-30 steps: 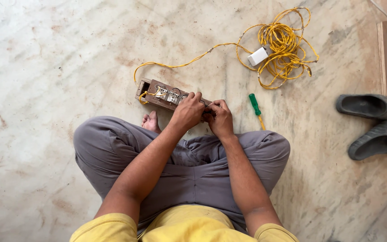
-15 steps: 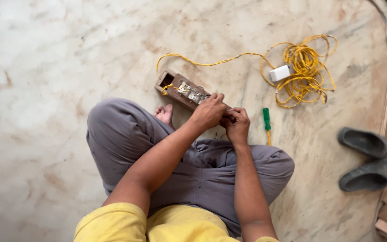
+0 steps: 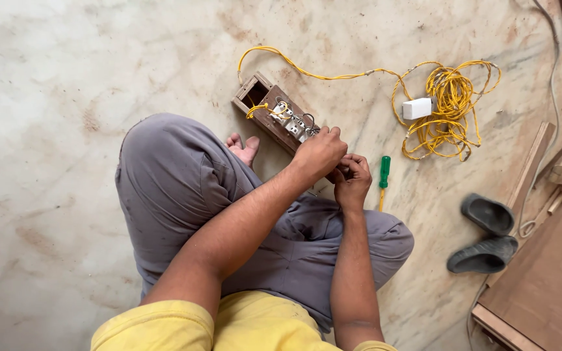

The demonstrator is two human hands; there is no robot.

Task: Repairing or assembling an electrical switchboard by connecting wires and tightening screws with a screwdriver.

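While seated cross-legged on the marble floor (image 3: 66,97), working at the near end of a long wooden switch box (image 3: 274,110) that rests against the knee. Left hand (image 3: 320,153) curled over the box's near end, fingers closed on its rim; right hand (image 3: 352,179) bunched just beside it, pinching something too small to tell. Compared with a second ago, same grip, hands barely shifted, only the view swung leftward, so likely still the same fiddly fastening step. Just right, a green-handled screwdriver (image 3: 384,172) lying untouched. Farther right, dark slippers (image 3: 486,234). Far off, a coiled yellow wire (image 3: 450,107) with a white plug (image 3: 417,108), trailing into the box.
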